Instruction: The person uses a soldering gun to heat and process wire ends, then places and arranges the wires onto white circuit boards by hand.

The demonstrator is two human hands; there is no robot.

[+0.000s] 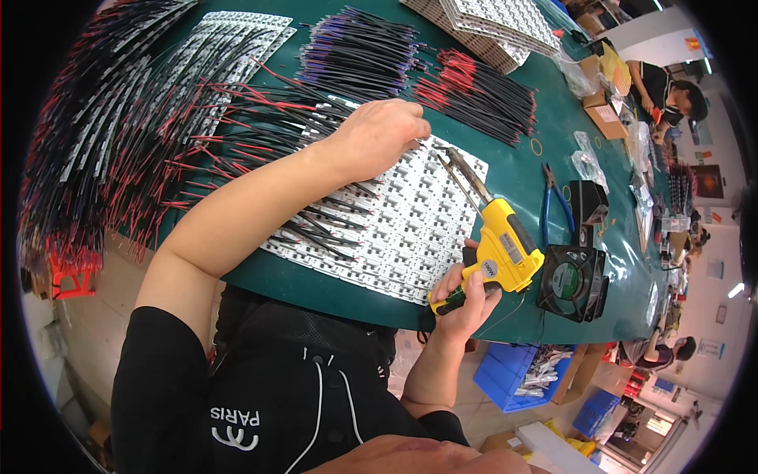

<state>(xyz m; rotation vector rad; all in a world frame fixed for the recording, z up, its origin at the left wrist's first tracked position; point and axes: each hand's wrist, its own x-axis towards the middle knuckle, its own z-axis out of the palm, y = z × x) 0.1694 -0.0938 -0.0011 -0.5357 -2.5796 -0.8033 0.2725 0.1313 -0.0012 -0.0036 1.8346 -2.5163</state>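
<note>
My right hand [462, 304] is wrapped round the black grip of a yellow soldering gun [505, 249]. The gun's long metal tip slants up and left over a white panel of small circuit boards [418, 229]. Above the panel's far edge is my left hand [383, 138], its fingers pinched together close to the gun's tip. Whatever they pinch is hidden. Black and red wires [260, 158] fan out to the left from the panel, partly under my left forearm.
Bundled wires with purple [359, 51] and red [478, 91] ends lie at the back. More wired panels [103, 150] cover the left. Blue-handled pliers [557, 205] and a black fan [572, 284] stand at right. Stacked panels [501, 28] lie far back; another person [663, 91] sits beyond.
</note>
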